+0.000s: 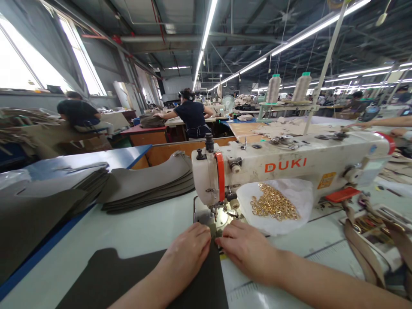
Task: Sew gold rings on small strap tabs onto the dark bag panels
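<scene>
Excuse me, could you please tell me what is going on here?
Someone is working at a sewing machine, both hands close together near its needle end. The left hand rests on a dark flat panel; the right hand is by the panel's edge, and whether its fingers grip anything is hard to see. Small gold-coloured pieces lie on a white sheet beyond the right hand, and more panels are stacked to the left.

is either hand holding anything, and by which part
The left hand and right hand are at the dark panel's end nearest the sewing machine; whether either grips it cannot be told.
</scene>
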`<action>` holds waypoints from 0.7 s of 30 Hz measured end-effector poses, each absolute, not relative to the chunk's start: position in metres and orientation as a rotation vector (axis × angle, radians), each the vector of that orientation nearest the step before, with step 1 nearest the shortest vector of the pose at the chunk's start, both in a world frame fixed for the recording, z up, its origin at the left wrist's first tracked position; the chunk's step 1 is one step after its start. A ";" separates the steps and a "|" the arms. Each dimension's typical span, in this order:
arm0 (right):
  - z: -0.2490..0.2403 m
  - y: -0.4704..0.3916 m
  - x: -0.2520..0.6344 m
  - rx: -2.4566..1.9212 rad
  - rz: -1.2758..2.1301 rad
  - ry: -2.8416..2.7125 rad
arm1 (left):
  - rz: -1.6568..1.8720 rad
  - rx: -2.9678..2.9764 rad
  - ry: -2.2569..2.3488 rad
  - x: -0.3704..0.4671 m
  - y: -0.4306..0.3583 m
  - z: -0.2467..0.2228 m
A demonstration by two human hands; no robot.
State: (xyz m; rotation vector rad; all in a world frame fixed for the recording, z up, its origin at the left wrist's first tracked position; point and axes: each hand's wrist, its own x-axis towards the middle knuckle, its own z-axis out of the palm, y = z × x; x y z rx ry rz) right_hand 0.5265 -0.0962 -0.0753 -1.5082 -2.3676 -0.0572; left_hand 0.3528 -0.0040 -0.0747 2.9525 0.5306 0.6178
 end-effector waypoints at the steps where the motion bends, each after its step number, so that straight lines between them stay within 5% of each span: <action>1: -0.074 -0.101 0.529 -1.500 -0.051 -2.384 | 0.625 2.972 0.517 0.353 -0.004 -0.075; 10: -0.063 -0.128 0.539 -1.222 -0.286 -2.739 | 0.800 3.069 0.426 0.353 -0.004 -0.083; 21: -0.089 -0.104 0.517 -1.250 -0.263 -2.488 | 0.880 3.060 0.383 0.352 -0.002 -0.084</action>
